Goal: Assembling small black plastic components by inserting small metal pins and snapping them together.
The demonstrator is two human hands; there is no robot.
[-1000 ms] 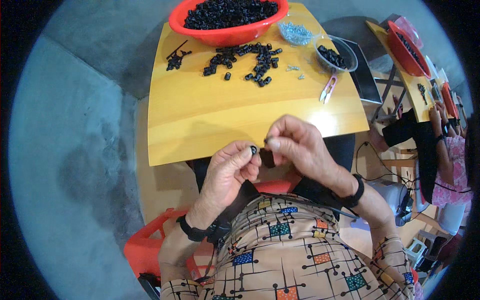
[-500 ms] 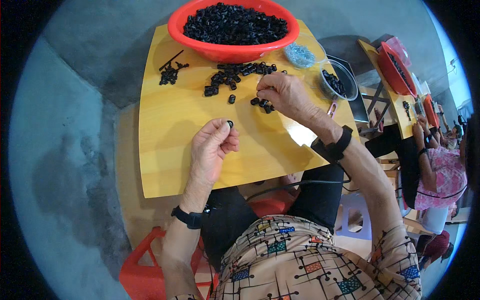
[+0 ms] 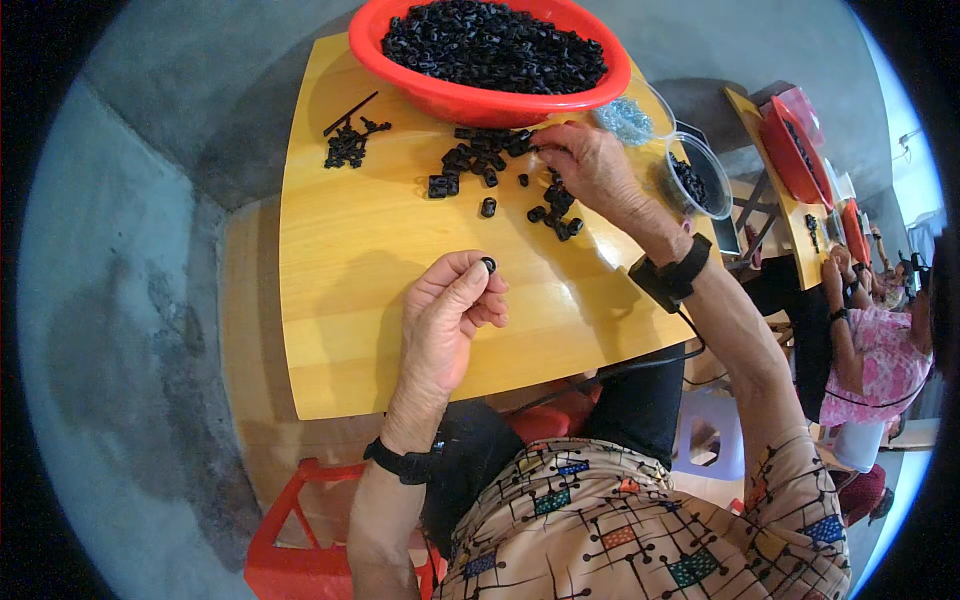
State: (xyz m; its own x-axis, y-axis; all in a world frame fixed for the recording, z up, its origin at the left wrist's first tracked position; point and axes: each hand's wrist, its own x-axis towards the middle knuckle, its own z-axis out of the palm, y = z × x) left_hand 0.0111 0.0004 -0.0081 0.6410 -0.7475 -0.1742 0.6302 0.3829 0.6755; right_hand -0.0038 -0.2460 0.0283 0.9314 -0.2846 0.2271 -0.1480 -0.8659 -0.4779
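Observation:
My left hand point(image 3: 445, 315) is closed above the yellow table, pinching a small black cylindrical plastic part point(image 3: 488, 265) between thumb and forefinger. Farther off, my right hand point(image 3: 600, 172) reaches to the edge of a loose pile of similar black parts point(image 3: 462, 158), its thumb and fingers drawn together. What its fingertips hold, if anything, is hard to separate from the pile. A second small cluster of black parts point(image 3: 558, 212) lies just below the right hand, partly covered by it. One single black part point(image 3: 488, 207) stands between the pile and my left hand.
A large red basin point(image 3: 450, 98) heaped with black pieces sits at the table's far edge. To its right are a tub of clear bits point(image 3: 625, 120) and a clear tub point(image 3: 715, 180) of black parts. Thin black pieces point(image 3: 346, 147) lie far left. A person point(image 3: 875, 350) sits at another table.
My right hand has moved away from me, off the small cluster and up to the pile's edge, uncovering more parts. My left hand keeps its pinch on the black part. The whole view has shifted slightly.

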